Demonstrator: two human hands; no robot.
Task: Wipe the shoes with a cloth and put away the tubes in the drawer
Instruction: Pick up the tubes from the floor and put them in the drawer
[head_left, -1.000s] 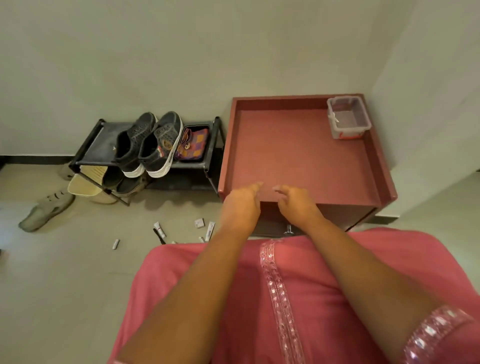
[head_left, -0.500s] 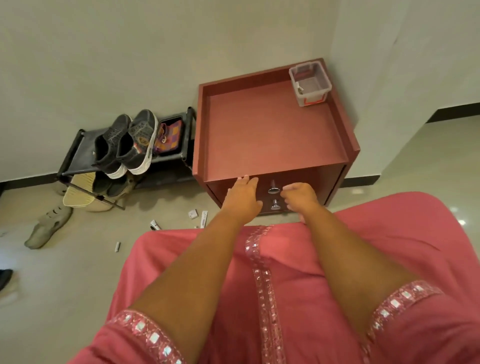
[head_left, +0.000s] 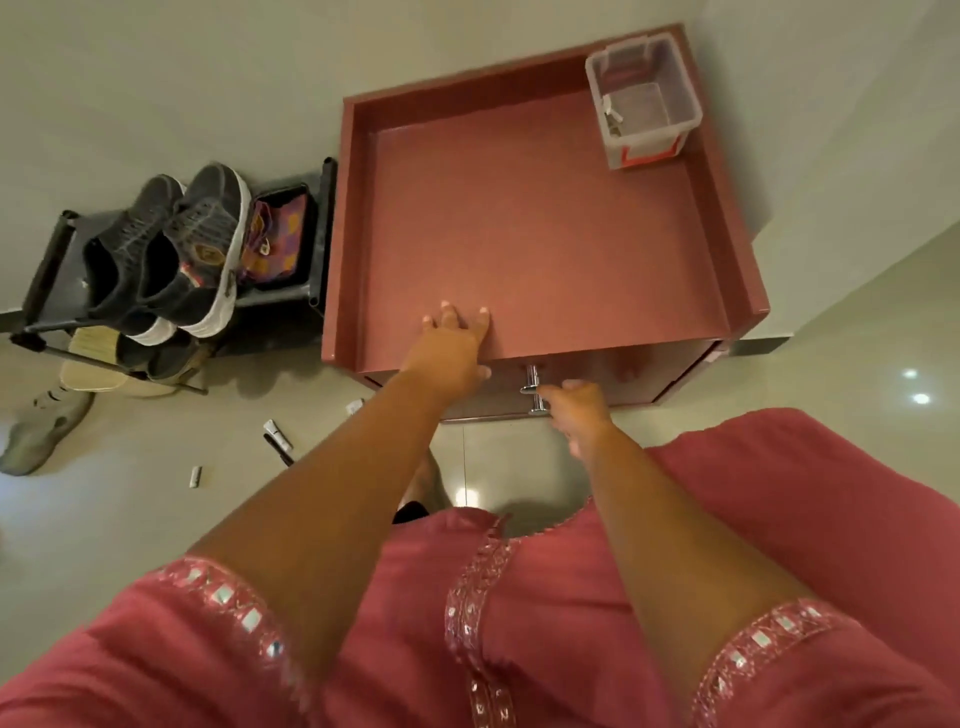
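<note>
At frame centre, left hand (head_left: 451, 345) laid flat with fingers spread on red cabinet (head_left: 540, 234) top, drawer (head_left: 597, 387) front mostly hidden, right hand (head_left: 576, 410) apparently pinching chrome handle (head_left: 534, 391), tubes (head_left: 277, 435) partly cut off by forearm.

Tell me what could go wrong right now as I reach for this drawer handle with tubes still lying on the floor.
1. Your right hand touches the drawer handle with only fingertips; it could slip when you pull.
2. Your left hand presses on the cabinet top, so a hard pull may rock the cabinet and shift the clear container.
3. The tubes lie beside your feet, so you might step on them.
</note>
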